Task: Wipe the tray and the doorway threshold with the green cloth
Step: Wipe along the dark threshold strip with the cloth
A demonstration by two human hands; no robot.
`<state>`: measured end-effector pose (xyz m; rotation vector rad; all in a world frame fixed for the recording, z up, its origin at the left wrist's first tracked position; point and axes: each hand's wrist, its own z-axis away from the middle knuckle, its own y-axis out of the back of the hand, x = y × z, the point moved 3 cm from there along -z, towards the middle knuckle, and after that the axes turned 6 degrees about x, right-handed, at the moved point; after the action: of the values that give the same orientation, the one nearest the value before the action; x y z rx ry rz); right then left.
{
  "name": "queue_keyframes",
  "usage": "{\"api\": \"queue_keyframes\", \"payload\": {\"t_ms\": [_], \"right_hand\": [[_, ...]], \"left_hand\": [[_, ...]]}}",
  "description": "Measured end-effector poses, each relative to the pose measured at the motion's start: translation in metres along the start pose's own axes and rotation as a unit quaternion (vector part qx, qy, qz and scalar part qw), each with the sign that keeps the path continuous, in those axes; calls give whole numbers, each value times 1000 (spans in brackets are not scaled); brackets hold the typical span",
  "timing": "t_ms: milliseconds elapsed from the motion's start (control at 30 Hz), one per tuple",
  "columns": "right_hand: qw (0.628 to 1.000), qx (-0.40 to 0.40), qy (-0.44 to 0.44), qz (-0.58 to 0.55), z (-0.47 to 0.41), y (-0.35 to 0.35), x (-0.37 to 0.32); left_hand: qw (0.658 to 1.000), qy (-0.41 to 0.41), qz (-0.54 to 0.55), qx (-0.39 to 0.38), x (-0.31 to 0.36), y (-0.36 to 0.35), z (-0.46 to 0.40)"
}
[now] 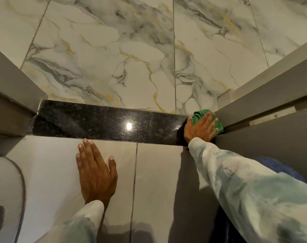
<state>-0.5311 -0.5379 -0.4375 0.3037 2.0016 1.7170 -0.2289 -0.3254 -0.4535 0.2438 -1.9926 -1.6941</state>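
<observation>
A black polished stone threshold (100,121) runs across the doorway between the marble floor beyond and the grey tiles on my side. My right hand (201,128) lies flat with fingers spread on the green cloth (198,115), pressing it onto the threshold's right end against the door frame. My left hand (94,171) rests flat and empty on the grey floor tile just before the threshold. A white ribbed tray (7,183) with a grey rim shows at the lower left edge, partly cut off.
Grey door frame posts stand at the left (10,95) and right (265,109), the right one with a metal hinge plate (272,116). White marble tiles with gold veins (131,58) lie beyond. A blue fabric (279,167) sits behind my right sleeve.
</observation>
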Motion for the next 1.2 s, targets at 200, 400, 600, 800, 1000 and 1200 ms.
{"api": "queue_keyframes", "payload": {"t_ms": [200,400,600,800,1000,1200], "right_hand": [[990,-60,128,20,43,6,-34],[896,-144,419,-9,92,11,-78],[948,-108,294,65,55,14,-48],[933,-160,297,126,53,35,-49],[949,-181,247,79,80,53,-87],[917,-350,152,-118,111,123,-139]], "left_hand": [[1000,1,-1,0,1,1,1],[1000,2,3,-1,2,3,0],[1000,8,-3,-18,2,5,-1],[999,12,-10,-29,4,6,-1],[998,17,-7,-65,4,15,-5],[997,32,4,-70,3,146,-7]]}}
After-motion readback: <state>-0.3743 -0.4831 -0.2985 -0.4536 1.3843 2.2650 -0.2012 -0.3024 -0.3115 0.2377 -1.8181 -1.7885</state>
